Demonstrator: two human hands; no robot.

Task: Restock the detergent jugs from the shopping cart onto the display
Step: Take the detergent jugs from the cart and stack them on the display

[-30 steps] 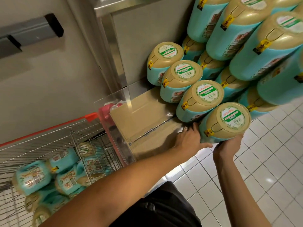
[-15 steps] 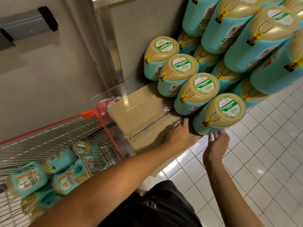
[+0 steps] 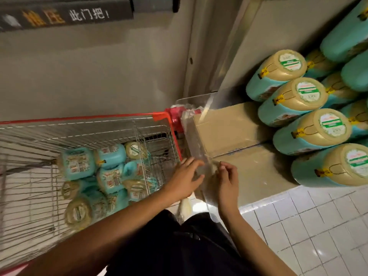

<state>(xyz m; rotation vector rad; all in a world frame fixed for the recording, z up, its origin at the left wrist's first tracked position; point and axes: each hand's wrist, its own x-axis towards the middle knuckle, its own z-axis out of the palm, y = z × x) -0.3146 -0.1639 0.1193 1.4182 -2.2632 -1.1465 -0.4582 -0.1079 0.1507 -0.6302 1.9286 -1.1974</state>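
Note:
Several teal detergent jugs with beige caps lie stacked on their sides on the display at the right, resting on a cardboard base. The nearest jug of that stack sits at the front edge. More teal jugs lie in the wire shopping cart at the left. My left hand hovers with fingers spread between the cart and the cardboard, holding nothing. Beside it, my right hand is loosely curled over the cardboard's near corner, also holding nothing.
A clear plastic panel runs along the left side of the cardboard. A grey door with a push bar stands behind the cart. White tiled floor lies at the lower right. My dark trousers fill the bottom middle.
Both hands have left the front jug on the display and moved left toward the cart. The view has swung left, bringing more of the cart into sight.

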